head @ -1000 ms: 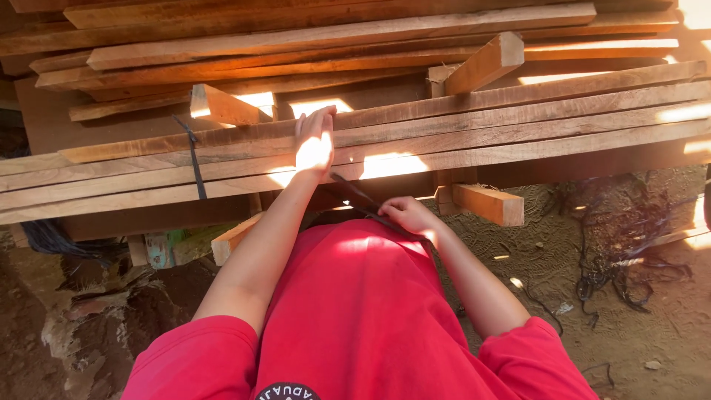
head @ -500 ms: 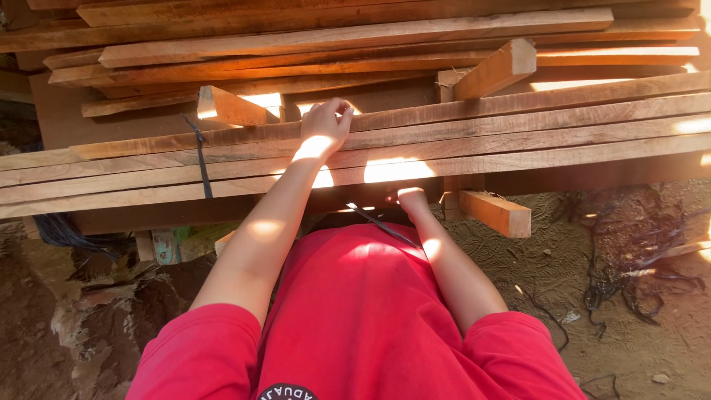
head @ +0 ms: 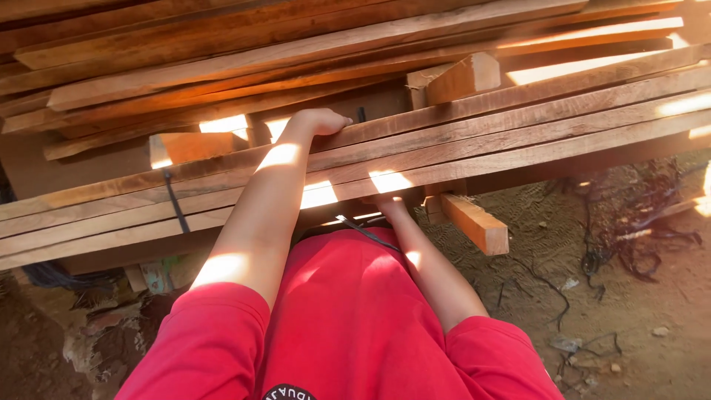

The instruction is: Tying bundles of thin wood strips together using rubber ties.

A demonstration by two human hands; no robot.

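Ground: sandy dirt (head: 652, 296) under stacked planks (head: 459, 141).
Left hand (head: 320, 121): my grip curls over a far plank's edge.
Right hand (head: 386, 200): under the near planks; grip state, cannot tell.

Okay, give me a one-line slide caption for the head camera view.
Left hand grips the top edge of a stacked plank; right hand reaches under the lumber pile.

The long reddish-brown wooden planks (head: 518, 118) are rough-sawn and matt, with grain and saw marks showing. The short pale wooden offcut block (head: 474, 222) has the same dry, unfinished surface. The red cloth shirt (head: 355, 318) looks soft and matt. The brown earth ground (head: 652, 296) is dusty and crumbly, strewn with dull black tangled wire (head: 629, 237).
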